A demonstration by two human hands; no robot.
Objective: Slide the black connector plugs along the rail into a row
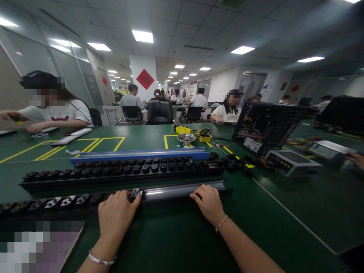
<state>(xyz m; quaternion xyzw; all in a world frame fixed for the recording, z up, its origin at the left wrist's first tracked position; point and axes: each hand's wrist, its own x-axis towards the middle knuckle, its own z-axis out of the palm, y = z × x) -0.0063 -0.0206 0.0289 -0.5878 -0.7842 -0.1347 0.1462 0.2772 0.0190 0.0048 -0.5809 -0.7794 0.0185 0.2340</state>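
A long black rail (170, 193) with a shiny metal channel lies across the green table. Round black parts (66, 201) stand in a row along its left portion. My left hand (118, 210) is closed at the right end of that row, thumb and fingers around a black part (135, 192) with a metallic top. My right hand (209, 203) rests its curled fingers on the near edge of the bare channel, toward its right end; what its fingertips hold, if anything, is hidden. Behind, a second black rail (122, 182) carries more round black parts, beside a blue rail (139, 153).
An open computer case (264, 125) and a power supply (291, 163) stand at the right. Farther back are a metal bowl (186, 138) and a yellow tray (183, 130). A booklet (42, 246) lies front left. People sit at left and behind the table.
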